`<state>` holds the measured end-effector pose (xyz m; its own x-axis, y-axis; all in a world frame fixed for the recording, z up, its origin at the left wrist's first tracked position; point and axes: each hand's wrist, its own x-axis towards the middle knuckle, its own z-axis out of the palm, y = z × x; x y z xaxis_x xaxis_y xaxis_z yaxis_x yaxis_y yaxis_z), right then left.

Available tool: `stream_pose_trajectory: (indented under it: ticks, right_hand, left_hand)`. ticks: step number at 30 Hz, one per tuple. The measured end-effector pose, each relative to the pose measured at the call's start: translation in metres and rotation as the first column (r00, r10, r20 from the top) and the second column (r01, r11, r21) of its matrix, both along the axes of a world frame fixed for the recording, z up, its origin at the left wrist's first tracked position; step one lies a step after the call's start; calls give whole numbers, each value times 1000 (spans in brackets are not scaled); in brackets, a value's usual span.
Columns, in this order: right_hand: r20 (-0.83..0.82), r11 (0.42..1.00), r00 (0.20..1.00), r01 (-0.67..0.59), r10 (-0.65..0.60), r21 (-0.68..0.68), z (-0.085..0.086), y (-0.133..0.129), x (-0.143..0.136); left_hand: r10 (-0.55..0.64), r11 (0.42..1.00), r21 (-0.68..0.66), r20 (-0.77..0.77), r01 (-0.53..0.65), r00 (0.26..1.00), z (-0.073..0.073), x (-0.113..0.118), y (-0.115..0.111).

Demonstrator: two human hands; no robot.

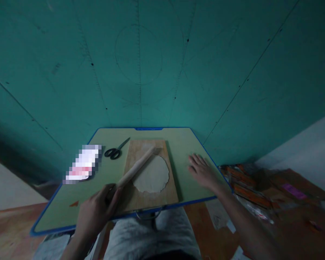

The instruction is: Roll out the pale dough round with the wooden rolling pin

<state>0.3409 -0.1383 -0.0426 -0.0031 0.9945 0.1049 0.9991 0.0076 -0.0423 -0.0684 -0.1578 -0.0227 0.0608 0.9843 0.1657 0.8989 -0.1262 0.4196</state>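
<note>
My left hand [97, 207] is closed round the near end of a wooden rolling pin [137, 169]. The pin slants away to the right, across the left edge of a flat, rolled-out sheet of pale dough [153, 175] with a ragged rim. Under the dough lies a wooden board [162, 200] with a metal handle at its near edge. My right hand [202, 169] rests apart from the board, at the right side of the table, fingers stretched out and holding nothing.
Black-handled scissors [116, 151] lie left of the board on the blue-edged table [105, 137]. Farther left is a pixelated bright object [82, 164]. A green wall [162, 72] rises behind the table. Boxes and clutter [249, 191] fill the floor at right.
</note>
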Motion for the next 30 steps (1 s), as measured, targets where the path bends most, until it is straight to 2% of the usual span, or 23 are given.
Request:
stream_pose_trajectory:
  ticks: [2, 3, 5, 8, 10, 11, 13, 15, 16, 18, 20, 21, 22, 24, 28, 30]
  right_hand:
    - [30, 987, 987, 155, -156, 36, 3, 3, 12]
    - [22, 984, 985, 167, -168, 62, 4, 6, 9]
    - [-29, 994, 998, 52, -49, 97, 1, 10, -14]
    - [-138, 973, 968, -191, 208, 126, -6, 12, -68]
    - [-202, 969, 950, -218, 238, 117, -8, 9, -91]
    - [-206, 967, 947, -227, 246, 112, -8, 6, -93]
    - [-197, 968, 949, -230, 246, 101, -6, -5, -76]
    - [-193, 976, 958, -198, 211, 87, -3, -19, -35]
    - [-188, 986, 969, -143, 157, 85, -2, -27, -9]
    - [-161, 992, 985, 82, -65, 98, -1, -43, 42]
    - [-134, 947, 952, 291, -274, 134, -1, -56, 79]
    - [-136, 902, 920, 388, -368, 190, -1, -61, 89]
    - [-148, 873, 900, 434, -409, 223, -2, -63, 92]
    - [-215, 864, 890, 447, -402, 232, -3, -61, 82]
    - [-296, 917, 912, 348, -282, 197, -1, -41, 48]
    - [-292, 935, 925, 304, -244, 181, 1, -32, 48]
  left_hand:
    - [2, 1000, -8, 0, -2, 1000, 1, 1, 0]
    - [3, 1000, -12, -3, -3, 1000, 2, 2, 0]
    - [9, 1000, -13, -11, -9, 1000, 2, 1, 0]
    - [17, 1000, -8, -13, -17, 1000, 1, 0, 0]
    - [11, 1000, -8, -3, -11, 1000, 1, -1, 0]
    - [6, 1000, -9, 0, -6, 1000, 2, -1, 0]
    - [1, 1000, -12, -5, -1, 1000, 3, -1, 0]
    - [7, 1000, -18, -17, -8, 1000, 5, 0, 0]
    - [14, 1000, -22, -20, -14, 1000, 5, 0, 0]
    - [21, 999, -30, -18, -22, 1000, 6, 0, 0]
    - [22, 999, -26, -6, -22, 1000, 6, 1, 0]
    - [20, 1000, -22, 0, -20, 1000, 7, 1, 0]
    - [20, 1000, -19, 3, -20, 1000, 7, 1, 0]
    - [23, 999, -25, 2, -23, 1000, 7, 1, 0]
    - [32, 999, -39, -25, -32, 999, 7, 0, 1]
    - [34, 998, -43, -40, -35, 999, 6, 0, 1]
